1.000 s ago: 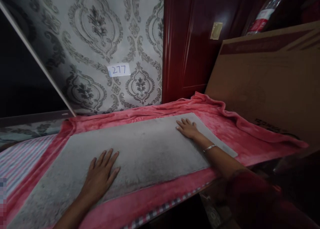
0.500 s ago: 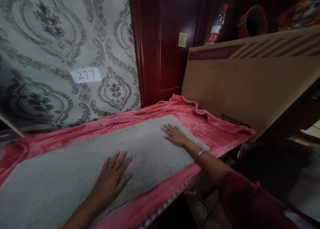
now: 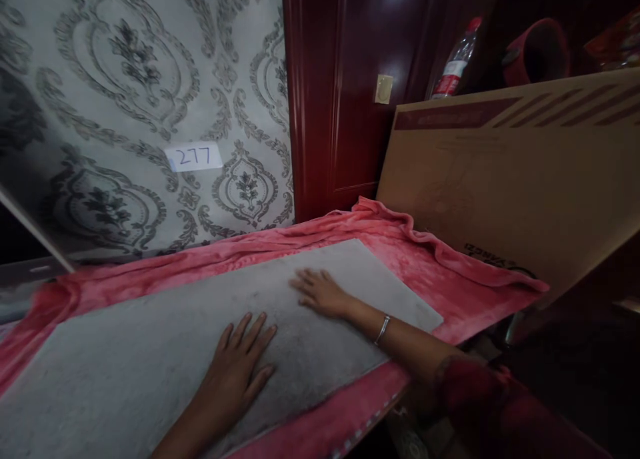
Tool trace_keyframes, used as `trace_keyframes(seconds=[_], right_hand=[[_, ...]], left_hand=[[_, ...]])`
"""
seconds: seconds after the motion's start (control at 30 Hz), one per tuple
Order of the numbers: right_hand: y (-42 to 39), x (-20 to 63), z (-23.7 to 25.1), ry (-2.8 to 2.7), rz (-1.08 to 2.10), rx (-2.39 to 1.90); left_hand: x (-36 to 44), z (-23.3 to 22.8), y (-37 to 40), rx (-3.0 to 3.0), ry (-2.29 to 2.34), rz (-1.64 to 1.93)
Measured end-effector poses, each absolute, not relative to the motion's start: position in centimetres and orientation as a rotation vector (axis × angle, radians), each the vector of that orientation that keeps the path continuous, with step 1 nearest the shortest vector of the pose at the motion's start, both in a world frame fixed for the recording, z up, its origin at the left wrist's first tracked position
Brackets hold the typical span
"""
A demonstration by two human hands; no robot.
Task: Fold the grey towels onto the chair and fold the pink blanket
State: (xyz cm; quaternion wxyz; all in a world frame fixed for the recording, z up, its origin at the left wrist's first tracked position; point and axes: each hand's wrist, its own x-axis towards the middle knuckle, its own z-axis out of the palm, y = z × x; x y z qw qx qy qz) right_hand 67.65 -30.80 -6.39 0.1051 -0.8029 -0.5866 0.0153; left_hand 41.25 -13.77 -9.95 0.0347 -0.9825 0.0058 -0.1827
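A grey mat [image 3: 150, 339] lies flat on a pink fleece blanket [image 3: 440, 272]. My left hand [image 3: 240, 365] rests palm down near the mat's middle, fingers spread and flat, holding nothing. Just to its right, my right hand [image 3: 320, 292] lies palm down on the mat too, fingers together and pointing left. That wrist wears a thin silver bangle [image 3: 383, 329], and a dark red sleeve covers the forearm.
A large cardboard box [image 3: 510, 172] leans at the right, touching the blanket's edge. Behind are patterned wallpaper with a "277" label [image 3: 194, 157] and a dark red wooden door [image 3: 350, 92]. A plastic bottle [image 3: 455, 62] stands behind the box.
My right hand has slid left across the mat, from near its right end toward the middle, closer to my left hand. The view has shifted slightly.
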Motion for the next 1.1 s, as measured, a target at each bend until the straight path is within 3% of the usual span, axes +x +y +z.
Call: trace_keyframes(seconds=[0.13,0.4,0.67,0.8,0.97,1.1], right_hand=[[-29.1,69.2,-6.9,-1.864,0.091,-2.261],[-32.2,80.5,-6.8,-1.104,0.049,-2.808],[-31.6,79.2,-6.4,-0.823,-0.063,-2.887],[-28.1,73.1,-6.0,-1.252,-0.154,-2.668],[-23.4,65.5,-6.9,-2.105,0.126,-2.061],[-22.4,68.2,-6.8,-1.820,0.178,-2.382]], left_hand=[[41.0,-9.7,-14.0,-3.013,0.011,-0.519],[40.7,-9.7,-14.1,-2.984,0.040,-0.560],[40.7,-9.2,-14.4,-3.080,0.026,-0.531],[40.8,-9.1,-14.2,-3.089,-0.204,-0.597],[41.1,-8.4,-14.5,-3.031,-0.638,-0.425],[41.1,-7.3,-15.2,-3.048,-0.732,-0.196]])
